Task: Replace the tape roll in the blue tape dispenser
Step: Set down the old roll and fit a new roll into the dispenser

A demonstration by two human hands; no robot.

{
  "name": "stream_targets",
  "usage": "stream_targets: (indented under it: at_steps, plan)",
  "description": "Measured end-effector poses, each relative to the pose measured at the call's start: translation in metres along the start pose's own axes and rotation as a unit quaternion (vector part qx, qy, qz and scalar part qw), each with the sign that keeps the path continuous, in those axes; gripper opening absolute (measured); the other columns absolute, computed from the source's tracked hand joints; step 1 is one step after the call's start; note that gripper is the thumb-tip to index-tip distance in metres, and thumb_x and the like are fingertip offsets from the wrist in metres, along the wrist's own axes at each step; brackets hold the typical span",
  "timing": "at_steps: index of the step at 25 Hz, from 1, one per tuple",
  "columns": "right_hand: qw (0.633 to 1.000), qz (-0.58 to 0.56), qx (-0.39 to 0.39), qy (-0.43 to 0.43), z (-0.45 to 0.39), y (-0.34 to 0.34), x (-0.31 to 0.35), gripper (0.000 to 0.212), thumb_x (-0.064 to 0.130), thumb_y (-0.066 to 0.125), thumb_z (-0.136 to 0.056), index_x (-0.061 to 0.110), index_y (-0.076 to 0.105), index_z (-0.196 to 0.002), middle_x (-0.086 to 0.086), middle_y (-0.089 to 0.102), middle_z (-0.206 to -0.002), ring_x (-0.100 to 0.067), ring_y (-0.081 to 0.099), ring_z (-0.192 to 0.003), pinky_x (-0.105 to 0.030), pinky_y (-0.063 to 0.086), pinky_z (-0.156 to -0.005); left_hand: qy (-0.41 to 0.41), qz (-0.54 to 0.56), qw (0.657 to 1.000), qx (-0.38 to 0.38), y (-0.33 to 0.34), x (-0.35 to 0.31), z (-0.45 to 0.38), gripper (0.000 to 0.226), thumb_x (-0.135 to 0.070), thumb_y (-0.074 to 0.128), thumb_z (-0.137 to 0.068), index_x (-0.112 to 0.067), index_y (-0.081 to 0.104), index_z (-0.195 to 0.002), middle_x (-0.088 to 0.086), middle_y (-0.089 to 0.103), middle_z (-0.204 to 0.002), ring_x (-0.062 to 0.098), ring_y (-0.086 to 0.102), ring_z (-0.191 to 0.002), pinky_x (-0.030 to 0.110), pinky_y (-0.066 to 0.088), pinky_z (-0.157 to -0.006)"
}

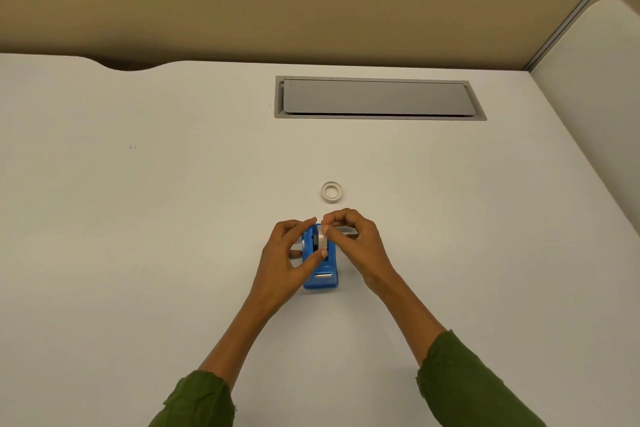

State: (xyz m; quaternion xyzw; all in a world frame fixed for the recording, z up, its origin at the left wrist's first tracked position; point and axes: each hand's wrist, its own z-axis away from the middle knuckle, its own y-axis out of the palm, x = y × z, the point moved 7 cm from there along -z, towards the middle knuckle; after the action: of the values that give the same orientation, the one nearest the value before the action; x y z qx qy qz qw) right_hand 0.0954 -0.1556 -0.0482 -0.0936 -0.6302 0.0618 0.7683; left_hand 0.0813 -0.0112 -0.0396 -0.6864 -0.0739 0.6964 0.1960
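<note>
Centrally, the blue tape dispenser (320, 263) is shown standing on the bench (138, 218), flanked by both hands. A tape roll (321, 241) is seated upright in its cradle and is pinched between thumb and fingers of the left hand (289, 253), while the right hand (353, 239) is closed at the roll's far top edge. The roll is judged light, stiff and slippery-faced, best gripped across its flat sides. A 2nd roll (331, 191) lies flat just beyond the hands, untouched.
</note>
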Motion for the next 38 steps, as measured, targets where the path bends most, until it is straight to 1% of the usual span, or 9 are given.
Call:
stream_targets:
  at_steps: [3,7,11,15,24,27,29,32,38]
  plan:
    - [1.0,0.003,-0.018,0.009,-0.004,-0.002,0.002,0.011,0.016,0.063,-0.086,0.009,0.066,-0.094,-0.009,0.069,-0.099,-0.02,0.061,-0.095,-0.019,0.047,-0.078,-0.004,0.0,1.0,0.003,0.001,-0.001,0.001,0.057,-0.032,0.07,-0.076,-0.022,0.049,-0.128,-0.003,0.045,-0.119,0.009,0.051,-0.103,0.002,0.045,-0.076]
    - [0.999,-0.019,-0.01,0.038,-0.004,0.0,-0.002,0.013,0.02,0.06,-0.088,0.011,0.068,-0.093,-0.006,0.069,-0.1,-0.019,0.062,-0.094,-0.027,0.048,-0.079,0.003,-0.009,1.0,0.006,0.0,0.0,0.001,0.053,-0.023,0.071,-0.076,-0.022,0.051,-0.125,-0.004,0.043,-0.117,0.012,0.05,-0.105,0.002,0.045,-0.076]
    - [0.998,-0.032,0.043,0.032,0.003,-0.001,-0.001,0.016,0.025,0.062,-0.086,0.023,0.066,-0.101,0.0,0.066,-0.11,-0.015,0.059,-0.102,-0.024,0.049,-0.08,-0.002,-0.008,1.0,0.003,0.0,0.001,0.0,0.051,-0.022,0.07,-0.077,-0.019,0.052,-0.124,-0.003,0.043,-0.116,0.013,0.051,-0.104,0.001,0.045,-0.074]
    - [0.996,0.016,0.093,0.006,0.008,0.002,0.003,0.035,0.018,0.072,-0.078,0.025,0.059,-0.11,0.002,0.061,-0.117,-0.013,0.055,-0.108,-0.02,0.049,-0.081,-0.001,-0.013,1.0,0.004,0.0,-0.002,0.001,0.05,-0.023,0.068,-0.078,-0.019,0.052,-0.125,-0.003,0.043,-0.116,0.015,0.051,-0.105,0.003,0.046,-0.075]
    - [0.998,0.032,0.045,0.008,0.002,0.0,0.007,0.024,0.021,0.071,-0.08,0.017,0.065,-0.103,-0.004,0.066,-0.109,-0.018,0.06,-0.101,-0.027,0.051,-0.082,-0.012,-0.011,1.0,0.004,0.0,0.0,0.0,0.05,-0.02,0.069,-0.077,-0.016,0.052,-0.124,0.0,0.045,-0.119,0.015,0.051,-0.105,0.008,0.048,-0.072]
    - [0.993,0.098,-0.003,-0.062,0.006,-0.007,0.023,0.019,0.021,0.074,-0.076,0.016,0.07,-0.094,-0.003,0.065,-0.1,-0.015,0.059,-0.093,-0.011,0.046,-0.067,-0.011,-0.005,1.0,0.004,0.0,-0.001,0.001,0.048,-0.02,0.069,-0.078,-0.017,0.053,-0.123,0.0,0.046,-0.119,0.016,0.052,-0.105,0.011,0.049,-0.073]
    - [0.979,0.166,-0.011,-0.117,0.01,-0.008,0.038,0.015,0.02,0.075,-0.076,0.018,0.073,-0.09,-0.001,0.062,-0.091,-0.013,0.055,-0.087,-0.007,0.04,-0.062,-0.006,-0.004,1.0,0.009,0.0,-0.002,0.0,0.048,-0.02,0.069,-0.078,-0.018,0.053,-0.123,-0.002,0.045,-0.117,0.015,0.052,-0.105,0.006,0.048,-0.074]
    - [0.963,0.229,0.002,-0.143,0.012,-0.005,0.047,0.012,0.018,0.073,-0.078,0.015,0.073,-0.09,-0.003,0.059,-0.086,-0.012,0.05,-0.081,-0.009,0.033,-0.063,-0.005,-0.01,1.0,0.01,0.0,-0.001,-0.001,0.049,-0.021,0.07,-0.077,-0.02,0.053,-0.123,-0.004,0.044,-0.116,0.015,0.052,-0.105,0.002,0.046,-0.073]
    - [0.946,0.29,0.004,-0.143,0.015,0.002,0.048,0.011,0.017,0.065,-0.085,0.01,0.069,-0.093,-0.008,0.059,-0.097,-0.012,0.046,-0.09,-0.022,0.038,-0.074,-0.015,0.01,1.0,0.023,0.001,0.002,0.001,0.063,-0.034,0.072,-0.07,-0.026,0.046,-0.128,-0.004,0.045,-0.125,0.018,0.052,-0.113,0.01,0.048,-0.074]
